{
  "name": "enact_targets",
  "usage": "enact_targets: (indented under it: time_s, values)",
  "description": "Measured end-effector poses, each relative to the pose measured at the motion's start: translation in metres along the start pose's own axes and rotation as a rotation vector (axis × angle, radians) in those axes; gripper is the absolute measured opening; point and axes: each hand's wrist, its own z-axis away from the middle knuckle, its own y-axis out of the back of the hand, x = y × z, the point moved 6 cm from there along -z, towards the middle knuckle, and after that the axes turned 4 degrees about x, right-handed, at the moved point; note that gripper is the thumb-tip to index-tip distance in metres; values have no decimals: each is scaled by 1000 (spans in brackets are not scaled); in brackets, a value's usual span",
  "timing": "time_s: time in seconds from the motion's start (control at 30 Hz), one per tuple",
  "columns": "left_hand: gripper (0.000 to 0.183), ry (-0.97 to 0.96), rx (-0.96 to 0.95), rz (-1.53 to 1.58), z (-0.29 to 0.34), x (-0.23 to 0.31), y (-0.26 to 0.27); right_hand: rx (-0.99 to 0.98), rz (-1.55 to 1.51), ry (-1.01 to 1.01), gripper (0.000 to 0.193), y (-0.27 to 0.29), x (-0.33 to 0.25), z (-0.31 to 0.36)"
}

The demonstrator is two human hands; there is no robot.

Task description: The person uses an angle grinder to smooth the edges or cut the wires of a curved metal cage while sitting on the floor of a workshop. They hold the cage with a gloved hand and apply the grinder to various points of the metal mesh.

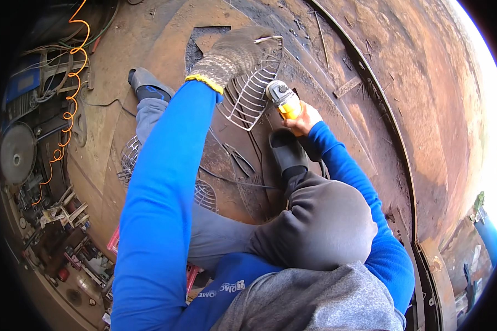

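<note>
- Left hand [233, 57]: in a grey knit work glove with a yellow cuff, fingers closed over the top edge of a wire grille [251, 88], pinning it flat.
- Right hand [303, 120]: bare, wrapped around the body of a yellow angle grinder [284, 99]; the grinder head sits at the grille's right edge, touching or just off it, can't tell which.
- Wire grille: curved, fan-guard type, lying on a rusty steel plate [165, 49], straight ahead of the person's knees.
- Both sleeves blue; hands near each other, one on each side of the grille.
- Black sandal [287, 151] just below the right hand, second foot [146, 83] at left of the plate.
- More wire grilles [131, 157] lie under the left arm.
- Black cable [232, 179] runs across the plate, pliers [238, 159] beside it.
- Coiled orange hose [66, 110] and machine clutter at far left.
</note>
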Motion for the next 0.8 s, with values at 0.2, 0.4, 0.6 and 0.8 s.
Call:
enact_targets:
  time_s: [0.2,0.4,0.6,0.8]
  values:
    - [46,193,-27,81,1,-34,4,-6,106,58,66,3,-12,3]
    - [41,152,49,175,0,-70,4,-61,245,106,64,1,-21,1]
    - [39,155,51,142,-11,-77,-3,-86,280,137,62,1,-27,-3]
    - [40,119,49,108,-13,-67,-5,-14,160,143,63,5,-14,-9]
